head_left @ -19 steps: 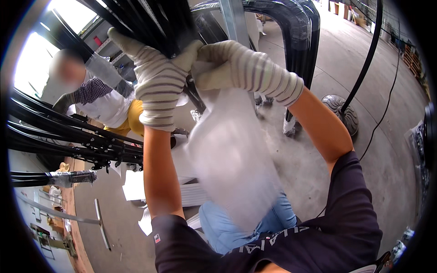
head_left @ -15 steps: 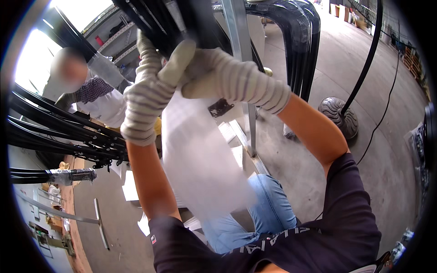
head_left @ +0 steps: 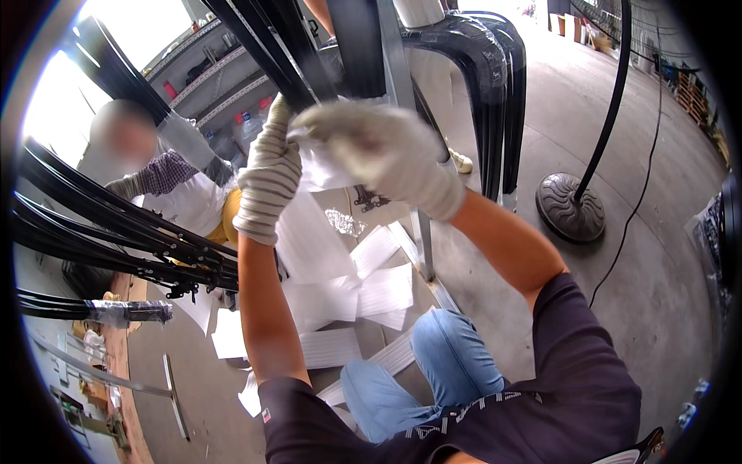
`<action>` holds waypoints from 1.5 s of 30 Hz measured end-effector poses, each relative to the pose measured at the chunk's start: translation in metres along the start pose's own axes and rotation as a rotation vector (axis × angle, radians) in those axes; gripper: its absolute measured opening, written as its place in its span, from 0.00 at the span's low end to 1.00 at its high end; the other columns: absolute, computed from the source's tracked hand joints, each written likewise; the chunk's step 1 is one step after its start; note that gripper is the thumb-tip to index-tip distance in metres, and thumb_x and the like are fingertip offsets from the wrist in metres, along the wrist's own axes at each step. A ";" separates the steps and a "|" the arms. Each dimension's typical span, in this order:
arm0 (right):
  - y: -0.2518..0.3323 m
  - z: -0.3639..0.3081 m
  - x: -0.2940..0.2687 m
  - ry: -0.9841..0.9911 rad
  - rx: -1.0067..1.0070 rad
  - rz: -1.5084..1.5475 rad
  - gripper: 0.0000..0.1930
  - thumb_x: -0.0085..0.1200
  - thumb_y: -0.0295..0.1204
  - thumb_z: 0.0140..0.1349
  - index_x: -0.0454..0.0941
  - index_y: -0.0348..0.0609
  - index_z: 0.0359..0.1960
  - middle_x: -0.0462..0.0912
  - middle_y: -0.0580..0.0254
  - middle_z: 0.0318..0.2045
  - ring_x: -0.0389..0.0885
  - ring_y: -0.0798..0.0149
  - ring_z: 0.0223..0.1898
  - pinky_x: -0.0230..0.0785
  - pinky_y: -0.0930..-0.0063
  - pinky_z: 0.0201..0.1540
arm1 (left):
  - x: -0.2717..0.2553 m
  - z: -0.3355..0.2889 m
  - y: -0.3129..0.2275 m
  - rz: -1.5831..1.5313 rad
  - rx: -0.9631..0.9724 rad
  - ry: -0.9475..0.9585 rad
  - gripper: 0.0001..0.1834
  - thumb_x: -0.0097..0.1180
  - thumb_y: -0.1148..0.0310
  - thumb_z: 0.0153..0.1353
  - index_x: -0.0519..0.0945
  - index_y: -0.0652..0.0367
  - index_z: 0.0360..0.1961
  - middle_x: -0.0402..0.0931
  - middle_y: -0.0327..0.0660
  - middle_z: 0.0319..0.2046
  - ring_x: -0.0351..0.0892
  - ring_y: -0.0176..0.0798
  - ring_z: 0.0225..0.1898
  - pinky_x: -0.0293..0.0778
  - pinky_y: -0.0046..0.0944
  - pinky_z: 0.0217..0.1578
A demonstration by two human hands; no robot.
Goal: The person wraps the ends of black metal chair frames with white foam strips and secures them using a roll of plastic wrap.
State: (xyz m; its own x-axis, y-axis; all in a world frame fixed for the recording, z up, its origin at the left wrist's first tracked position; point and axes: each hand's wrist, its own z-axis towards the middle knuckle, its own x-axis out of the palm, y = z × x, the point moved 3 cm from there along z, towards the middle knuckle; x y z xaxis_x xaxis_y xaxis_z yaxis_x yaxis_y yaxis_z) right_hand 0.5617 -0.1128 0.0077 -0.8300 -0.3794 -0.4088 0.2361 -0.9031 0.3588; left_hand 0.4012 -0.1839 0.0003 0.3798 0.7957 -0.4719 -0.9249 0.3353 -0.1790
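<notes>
Both my hands wear pale knitted gloves with grey stripes. My left hand (head_left: 268,182) is closed at the lower end of a bundle of black metal tubes (head_left: 267,46), gripping the edge of a thin white foam sheet (head_left: 323,172). The sheet lies against the tube ends between my hands. My right hand (head_left: 386,151) is just right of it, palm partly showing, its fingers smeared by motion and pointing left. Below them, more white foam sheets (head_left: 321,301) lie on the floor before my knees.
A grey metal post (head_left: 420,240) stands right of my hands. Bent black tubes wrapped in film (head_left: 495,100) hang behind it. At left, a co-worker's sleeve (head_left: 164,174) is beside black tube bundles (head_left: 100,205). A round dark base (head_left: 570,207) with a pole stands at right.
A large blurred white sheet that hung below my hands no longer covers the floor sheets. My right hand has turned its palm more into view; my left hand has shifted slightly right and down.
</notes>
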 end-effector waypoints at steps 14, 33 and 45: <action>0.006 0.053 0.000 -0.628 0.283 -0.155 0.45 0.62 0.38 0.40 0.45 0.29 0.53 0.64 0.36 0.46 0.66 0.49 0.50 0.60 0.69 0.51 | 0.038 -0.001 -0.003 -0.250 -0.025 -0.102 0.23 0.37 0.86 0.47 0.69 0.64 0.47 0.74 0.52 0.37 0.75 0.43 0.37 0.70 0.33 0.39; 0.019 0.048 -0.006 -0.557 0.364 -0.193 0.33 0.58 0.36 0.38 0.56 0.34 0.44 0.76 0.44 0.28 0.77 0.46 0.30 0.69 0.61 0.37 | 0.018 0.034 0.033 0.352 0.110 -0.055 0.08 0.44 0.74 0.52 0.77 0.54 0.26 0.75 0.39 0.21 0.75 0.40 0.23 0.71 0.33 0.26; -0.025 0.022 -0.051 -0.236 0.078 0.257 0.36 0.62 0.37 0.40 0.55 0.38 0.50 0.73 0.50 0.36 0.75 0.56 0.36 0.67 0.66 0.41 | 0.114 0.081 0.016 -0.714 -0.307 0.272 0.08 0.44 0.71 0.54 0.72 0.60 0.34 0.74 0.40 0.24 0.74 0.35 0.27 0.71 0.30 0.29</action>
State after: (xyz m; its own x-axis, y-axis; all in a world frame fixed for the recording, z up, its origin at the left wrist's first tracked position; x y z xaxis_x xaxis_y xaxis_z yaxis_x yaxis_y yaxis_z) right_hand 0.5872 -0.0661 0.0376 -0.8448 -0.5267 -0.0948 0.4204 -0.7628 0.4914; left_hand 0.4310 -0.0468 0.0128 0.8974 0.2803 -0.3407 -0.4406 0.5298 -0.7247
